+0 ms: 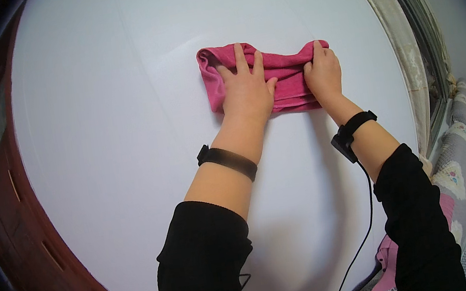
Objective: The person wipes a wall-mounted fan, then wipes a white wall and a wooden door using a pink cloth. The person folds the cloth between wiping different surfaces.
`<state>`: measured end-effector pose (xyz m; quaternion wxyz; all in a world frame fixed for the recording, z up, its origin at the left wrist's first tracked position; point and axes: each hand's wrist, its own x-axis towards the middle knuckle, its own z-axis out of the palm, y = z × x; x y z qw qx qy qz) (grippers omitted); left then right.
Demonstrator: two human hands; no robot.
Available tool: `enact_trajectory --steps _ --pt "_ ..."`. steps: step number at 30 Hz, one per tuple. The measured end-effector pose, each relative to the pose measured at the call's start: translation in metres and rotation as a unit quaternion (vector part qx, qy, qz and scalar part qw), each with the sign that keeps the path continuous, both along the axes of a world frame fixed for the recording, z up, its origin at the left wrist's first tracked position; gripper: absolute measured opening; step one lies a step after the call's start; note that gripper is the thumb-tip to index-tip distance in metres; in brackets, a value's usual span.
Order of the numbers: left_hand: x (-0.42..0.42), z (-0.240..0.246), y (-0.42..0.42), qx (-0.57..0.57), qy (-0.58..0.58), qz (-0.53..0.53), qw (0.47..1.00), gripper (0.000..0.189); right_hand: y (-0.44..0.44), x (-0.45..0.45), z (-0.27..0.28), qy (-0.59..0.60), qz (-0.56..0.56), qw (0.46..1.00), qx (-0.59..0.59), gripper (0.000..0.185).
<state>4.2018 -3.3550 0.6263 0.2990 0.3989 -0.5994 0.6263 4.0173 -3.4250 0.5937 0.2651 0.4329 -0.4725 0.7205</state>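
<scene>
A dark pink cloth (291, 87), folded into a rough rectangle with loose layers, lies on a white surface (94, 133). My left hand (247, 86) is spread flat over its left half, fingers apart and pressing on the fabric. At the cloth's upper right corner, my right hand (323, 67) grips the edge between thumb and curled fingers. The left end of the cloth shows an open fold. Parts of the fabric are hidden under both hands.
Black straps circle both wrists; a thin black cable (368, 220) hangs from the right one. Dark red wooden furniture (19, 231) borders the left. On the right are a beige cloth-covered edge (396, 31), a patterned sofa cover (456, 151) and pink clothing (387, 257).
</scene>
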Motion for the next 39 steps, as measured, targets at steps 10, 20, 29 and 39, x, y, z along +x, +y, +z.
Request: enact_trajectory --steps 10,20,29,39 --pt "0.186 0.051 0.068 -0.154 0.075 -0.012 0.985 0.036 0.036 0.176 0.08 0.127 0.044 0.962 -0.237 0.053" --pt "0.332 0.045 0.111 -0.247 0.23 0.103 0.936 0.037 0.108 0.346 0.077 0.271 0.138 0.929 -0.213 0.078" --pt "0.166 0.04 0.028 -0.134 0.19 0.069 0.97 0.066 0.028 0.181 0.058 0.133 0.044 0.986 -0.092 0.088" --pt "0.048 -0.045 -0.017 0.04 0.051 -0.153 0.986 0.069 -0.034 0.059 -0.079 0.006 0.006 1.0 0.012 0.075"
